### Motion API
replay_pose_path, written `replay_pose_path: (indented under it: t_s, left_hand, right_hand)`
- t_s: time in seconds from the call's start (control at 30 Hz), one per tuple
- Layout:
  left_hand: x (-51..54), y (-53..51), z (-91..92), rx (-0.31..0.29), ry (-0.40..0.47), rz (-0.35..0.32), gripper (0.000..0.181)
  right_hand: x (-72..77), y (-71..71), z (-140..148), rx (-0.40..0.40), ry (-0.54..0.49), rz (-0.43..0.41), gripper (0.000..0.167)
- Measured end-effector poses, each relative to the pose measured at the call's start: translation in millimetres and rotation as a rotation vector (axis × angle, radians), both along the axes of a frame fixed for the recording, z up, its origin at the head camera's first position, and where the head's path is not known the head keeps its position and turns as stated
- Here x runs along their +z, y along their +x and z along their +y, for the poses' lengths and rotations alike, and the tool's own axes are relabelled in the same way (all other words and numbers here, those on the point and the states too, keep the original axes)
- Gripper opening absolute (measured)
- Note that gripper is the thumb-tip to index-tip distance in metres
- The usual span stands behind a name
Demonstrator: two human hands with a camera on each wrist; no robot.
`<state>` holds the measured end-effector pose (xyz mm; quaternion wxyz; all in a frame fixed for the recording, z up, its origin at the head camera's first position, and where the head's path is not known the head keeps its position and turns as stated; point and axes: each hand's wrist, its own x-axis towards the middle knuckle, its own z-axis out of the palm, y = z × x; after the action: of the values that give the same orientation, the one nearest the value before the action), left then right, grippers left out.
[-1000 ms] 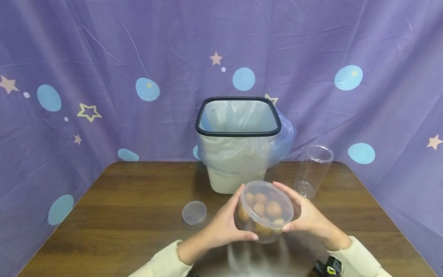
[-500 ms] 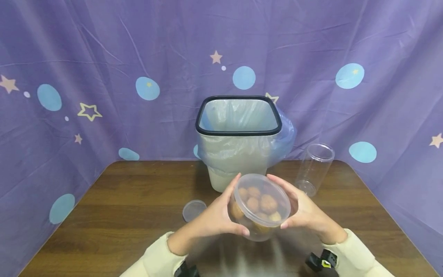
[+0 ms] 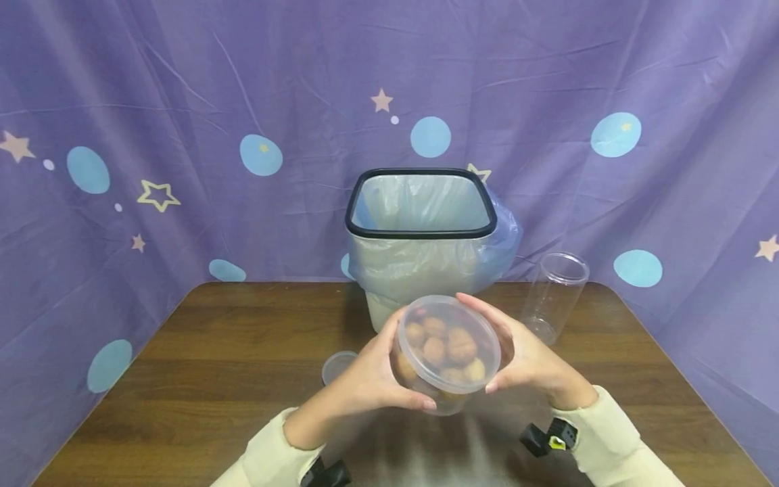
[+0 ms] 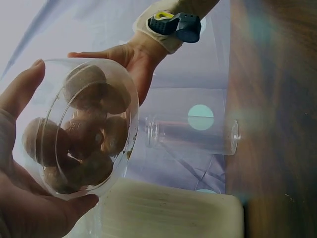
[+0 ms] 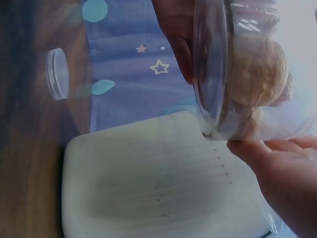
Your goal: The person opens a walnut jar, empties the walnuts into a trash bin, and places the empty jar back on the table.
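Between both hands, raised above the table, is a clear round plastic container [image 3: 449, 348] with a translucent lid [image 3: 435, 308] on top. Brown walnuts [image 3: 460, 346] show through it, and the left wrist view shows several walnuts [image 4: 81, 134] through its base. My left hand [image 3: 368, 375] grips its left side, thumb along the front. On the right side, my right hand [image 3: 529, 355] holds it with thumb in front and fingers behind. The container leans to one side.
Behind the container stands a white bin [image 3: 380, 308] with a black rim and bluish liner bag. A tall clear jar [image 3: 554, 297] is at the back right of the wooden table [image 3: 243, 352]. A small round lid [image 3: 337, 365] lies left, partly behind my left hand.
Both hands have raised the container slightly and shifted it to the left. My left arm now covers part of the small lid on the table.
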<state>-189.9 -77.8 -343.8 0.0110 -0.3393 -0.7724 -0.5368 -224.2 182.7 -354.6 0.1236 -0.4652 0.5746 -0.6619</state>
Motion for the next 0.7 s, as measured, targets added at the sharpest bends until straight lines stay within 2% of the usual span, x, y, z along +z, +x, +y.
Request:
replay_pose_path:
  t_s: [0.17, 0.23, 0.33, 0.5, 0.7]
  left_hand:
    - [1.9, 1.1, 0.3, 0.061, -0.007, 0.045, 0.111]
    - [2.4, 1.3, 0.6, 0.079, 0.003, 0.036, 0.11]
    - [3.3, 1.5, 0.4, 0.099, 0.034, 0.009, 0.107]
    - [4.1, -0.3, -1.1, 0.12, 0.073, 0.02, 0.106]
    - [5.0, -1.5, -3.4, 0.163, 0.081, 0.027, 0.107]
  right_hand:
    - [1.9, -7.5, -3.0, 0.054, 0.001, 0.005, 0.107]
    - [2.3, -9.1, -4.8, 0.066, -0.004, 0.018, 0.106]
    - [2.6, -9.7, -8.8, 0.036, -0.006, 0.062, 0.107]
    - [5.6, -5.5, -16.3, -0.117, 0.009, 0.172, 0.107]
    - [9.9, 3.8, -26.2, -0.303, 0.047, 0.208, 0.104]
